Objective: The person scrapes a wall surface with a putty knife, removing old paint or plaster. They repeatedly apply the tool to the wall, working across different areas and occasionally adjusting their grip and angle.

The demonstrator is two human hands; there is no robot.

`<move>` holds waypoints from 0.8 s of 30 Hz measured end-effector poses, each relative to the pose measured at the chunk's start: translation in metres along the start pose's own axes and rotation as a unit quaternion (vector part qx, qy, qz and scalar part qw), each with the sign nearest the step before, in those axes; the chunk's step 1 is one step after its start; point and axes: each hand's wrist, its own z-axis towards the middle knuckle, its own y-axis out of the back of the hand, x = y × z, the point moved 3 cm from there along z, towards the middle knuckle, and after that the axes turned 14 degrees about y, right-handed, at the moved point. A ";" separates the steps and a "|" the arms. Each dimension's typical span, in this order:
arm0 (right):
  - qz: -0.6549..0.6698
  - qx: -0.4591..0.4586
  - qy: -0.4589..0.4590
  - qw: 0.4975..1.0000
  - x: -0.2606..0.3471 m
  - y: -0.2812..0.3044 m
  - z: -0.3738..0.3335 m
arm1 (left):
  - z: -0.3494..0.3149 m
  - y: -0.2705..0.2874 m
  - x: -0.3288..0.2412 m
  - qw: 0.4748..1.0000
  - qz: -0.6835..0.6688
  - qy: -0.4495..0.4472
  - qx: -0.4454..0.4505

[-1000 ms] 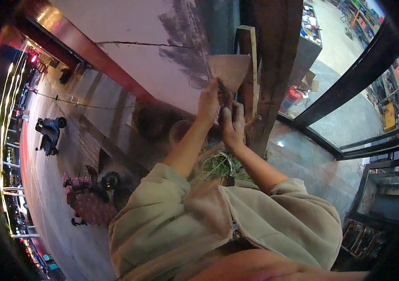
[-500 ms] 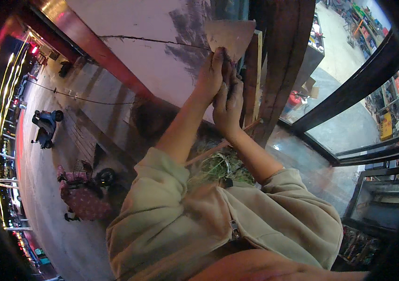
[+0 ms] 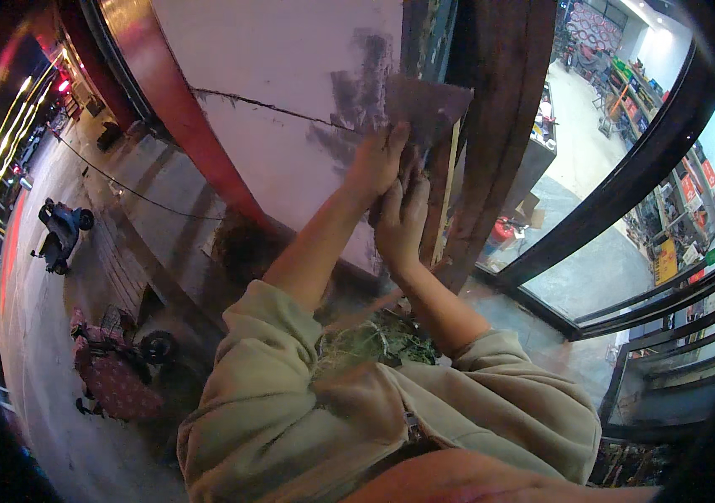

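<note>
Both of my hands are raised against a pale wall (image 3: 290,67). My left hand (image 3: 378,159) and my right hand (image 3: 403,222) together grip the handle of a wide flat trowel (image 3: 424,105), whose blade lies against the wall at its right edge. A dark grey smear of wet plaster (image 3: 357,92) covers the wall just left of the blade. A thin crack (image 3: 257,102) runs across the wall to the left. My beige sleeves fill the lower middle.
A dark wooden post (image 3: 496,126) stands right of the trowel, with a glass shopfront (image 3: 626,235) beyond. A pale wooden strip (image 3: 445,193) leans by the post. On the street at left stand a scooter (image 3: 59,235) and a covered motorbike (image 3: 114,377). A green wiry tuft (image 3: 374,339) lies below my arms.
My hands have pushed the trowel upward along the wall, and the view has tilted up with them. The grip on the handle is unchanged.
</note>
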 end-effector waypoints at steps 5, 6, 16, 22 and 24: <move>-0.013 0.016 0.021 1.000 0.010 -0.005 0.013 | 0.013 0.007 0.011 0.998 -0.002 -0.027 -0.049; -0.007 0.027 0.020 0.999 0.016 -0.006 0.025 | 0.015 0.011 0.001 1.000 -0.004 0.000 -0.014; -0.034 0.046 -0.018 0.998 0.011 0.000 0.040 | 0.046 0.007 0.008 1.000 -0.004 -0.009 -0.024; -0.093 0.025 0.035 0.995 0.004 0.007 0.015 | 0.029 -0.007 0.029 0.994 0.006 -0.070 -0.079; -0.046 0.040 0.019 0.998 0.012 0.002 0.023 | 0.039 -0.004 0.038 0.996 -0.084 -0.014 0.002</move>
